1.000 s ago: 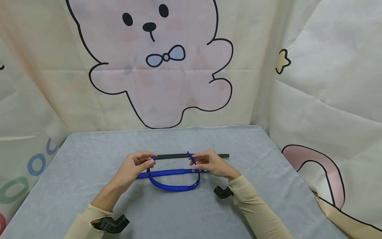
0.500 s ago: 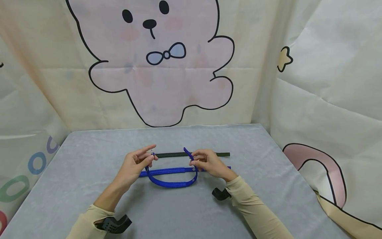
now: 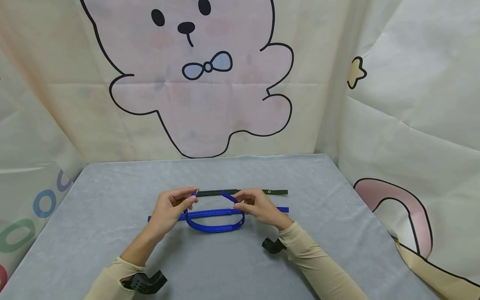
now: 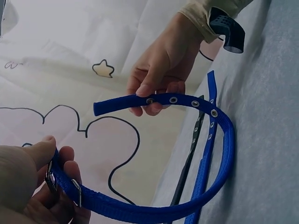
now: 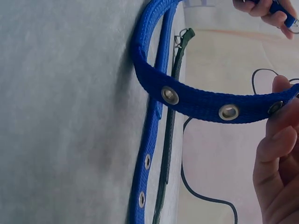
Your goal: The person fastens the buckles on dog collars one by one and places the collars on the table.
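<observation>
A blue collar (image 3: pixel 214 228) with metal eyelets hangs bent into an open loop between both hands, raised off the table. My left hand (image 3: pixel 169 208) grips its buckle end; the metal buckle (image 4: pixel 50 176) and a metal ring (image 4: pixel 77 193) show among the fingers in the left wrist view. With thumb and fingers, my right hand (image 3: pixel 258 207) pinches the eyelet end, whose free tip (image 4: pixel 103 108) sticks out toward the left hand. Tip and buckle are apart. Behind the loop a second blue collar (image 3: pixel 211 213) lies flat, partly hidden by the hands.
A dark green collar (image 3: pixel 276 192) lies farther back, parallel to the second blue one. The grey cloth-covered table (image 3: pixel 225 266) ends at a printed curtain (image 3: pixel 307 125) behind, with more curtain at both sides.
My right hand has moved left, and the strap's tip now slants toward the left hand. The left index finger lifted half a second ago and has come back down at the buckle end.
</observation>
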### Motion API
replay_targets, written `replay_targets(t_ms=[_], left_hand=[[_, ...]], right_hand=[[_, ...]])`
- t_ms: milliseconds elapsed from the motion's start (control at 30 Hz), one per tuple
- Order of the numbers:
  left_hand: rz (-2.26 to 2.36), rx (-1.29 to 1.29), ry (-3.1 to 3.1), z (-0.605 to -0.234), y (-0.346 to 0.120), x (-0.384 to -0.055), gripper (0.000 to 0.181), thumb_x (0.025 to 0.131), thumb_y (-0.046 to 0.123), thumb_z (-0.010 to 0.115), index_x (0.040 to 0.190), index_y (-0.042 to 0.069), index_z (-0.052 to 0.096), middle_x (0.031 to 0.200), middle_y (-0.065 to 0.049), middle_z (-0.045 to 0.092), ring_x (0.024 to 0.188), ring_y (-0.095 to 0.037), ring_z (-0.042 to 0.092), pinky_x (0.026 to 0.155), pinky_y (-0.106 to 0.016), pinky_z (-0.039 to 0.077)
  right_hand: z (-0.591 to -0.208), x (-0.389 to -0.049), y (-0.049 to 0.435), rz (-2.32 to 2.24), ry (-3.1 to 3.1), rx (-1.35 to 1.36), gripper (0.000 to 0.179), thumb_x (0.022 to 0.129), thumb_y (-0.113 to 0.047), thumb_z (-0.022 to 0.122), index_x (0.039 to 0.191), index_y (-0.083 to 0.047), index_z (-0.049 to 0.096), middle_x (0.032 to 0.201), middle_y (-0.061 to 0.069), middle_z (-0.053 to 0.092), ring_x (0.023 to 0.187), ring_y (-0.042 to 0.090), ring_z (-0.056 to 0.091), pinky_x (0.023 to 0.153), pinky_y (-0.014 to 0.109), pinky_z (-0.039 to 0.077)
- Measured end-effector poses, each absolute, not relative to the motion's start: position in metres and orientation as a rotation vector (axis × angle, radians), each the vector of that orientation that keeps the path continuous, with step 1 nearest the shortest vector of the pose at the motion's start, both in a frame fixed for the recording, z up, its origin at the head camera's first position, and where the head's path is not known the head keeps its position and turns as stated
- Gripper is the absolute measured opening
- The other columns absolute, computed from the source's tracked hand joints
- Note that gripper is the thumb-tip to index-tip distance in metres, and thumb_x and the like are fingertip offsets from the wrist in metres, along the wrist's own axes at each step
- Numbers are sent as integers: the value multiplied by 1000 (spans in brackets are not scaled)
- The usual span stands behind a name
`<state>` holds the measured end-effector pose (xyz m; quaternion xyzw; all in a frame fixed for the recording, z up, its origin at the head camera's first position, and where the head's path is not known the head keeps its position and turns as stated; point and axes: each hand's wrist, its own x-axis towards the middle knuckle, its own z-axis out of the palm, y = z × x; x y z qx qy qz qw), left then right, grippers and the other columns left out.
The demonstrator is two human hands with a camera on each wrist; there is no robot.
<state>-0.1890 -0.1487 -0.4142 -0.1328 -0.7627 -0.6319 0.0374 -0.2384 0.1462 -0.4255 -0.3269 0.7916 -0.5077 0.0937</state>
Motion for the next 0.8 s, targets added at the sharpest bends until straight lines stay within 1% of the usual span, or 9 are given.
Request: replay_targets(t_ms=[133, 233, 300, 367, 433, 500, 567, 667, 800], left_hand=[[-1911, -436, -2351, -413, -147, -188, 32, 101, 14, 63, 129, -2, 67, 92, 15, 71, 79, -5, 62, 74, -23, 54], [-1902, -442, -2370, -413, -145, -186, 33, 101, 15, 63, 129, -1, 67, 95, 11, 71, 83, -4, 63, 75, -23, 55], [-1901, -443, -2380, -413, -144, -185, 33, 101, 15, 63, 129, -1, 67, 100, 4, 72, 87, -3, 64, 76, -23, 55], [-1905, -451, -2383, -414, -143, -185, 33, 101, 16, 63, 129, 0, 67, 109, -5, 73, 90, -1, 65, 78, -21, 55], [-1904, -466, -2382, -414, -141, -184, 33, 101, 16, 63, 129, -1, 67, 119, -13, 71, 94, -1, 66, 80, -20, 55], [-1900, -491, -2377, -415, -140, -183, 32, 101, 16, 62, 129, 0, 67, 124, -19, 70, 95, -1, 67, 81, -19, 55], [-1886, -515, -2382, -415, -139, -182, 31, 102, 16, 62, 128, 1, 68, 126, -19, 69, 97, -2, 67, 82, -19, 55], [-1845, -545, -2398, -415, -137, -180, 29, 101, 16, 62, 127, 4, 70, 125, -18, 71, 99, -2, 66, 82, -20, 54], [-1802, -595, -2419, -413, -135, -178, 28, 101, 17, 63, 126, 6, 71, 122, -16, 72, 89, -5, 63, 77, -22, 54]], right_hand=[[-424, -236, 141, -1501, 2359, -969, 24, 96, -8, 68, 118, 2, 70, 101, 19, 72, 69, 6, 58, 60, 21, 49], [-424, -233, 138, -1499, 2363, -977, 23, 95, -10, 69, 116, 0, 71, 103, 18, 72, 73, 14, 62, 61, 20, 48], [-425, -232, 137, -1499, 2365, -990, 22, 95, -10, 70, 115, 0, 72, 103, 19, 72, 73, 15, 61, 61, 21, 48], [-426, -230, 135, -1502, 2361, -1000, 23, 96, -10, 69, 116, -1, 71, 105, 21, 71, 73, 14, 61, 61, 21, 47], [-426, -229, 134, -1503, 2353, -1009, 23, 96, -11, 69, 117, -1, 71, 107, 23, 71, 71, 11, 59, 60, 21, 47], [-427, -227, 132, -1501, 2349, -1017, 24, 96, -11, 69, 117, -1, 71, 107, 24, 71, 70, 6, 57, 60, 20, 47], [-427, -224, 130, -1504, 2348, -1012, 24, 96, -11, 69, 117, -1, 71, 107, 24, 71, 70, 4, 56, 60, 20, 47], [-427, -222, 127, -1517, 2355, -1016, 22, 95, -10, 70, 115, -1, 72, 105, 20, 72, 71, 6, 57, 61, 20, 48], [-424, -219, 124, -1538, 2352, -1031, 20, 96, -10, 70, 114, -2, 73, 103, 17, 73, 72, 7, 58, 61, 19, 48]])
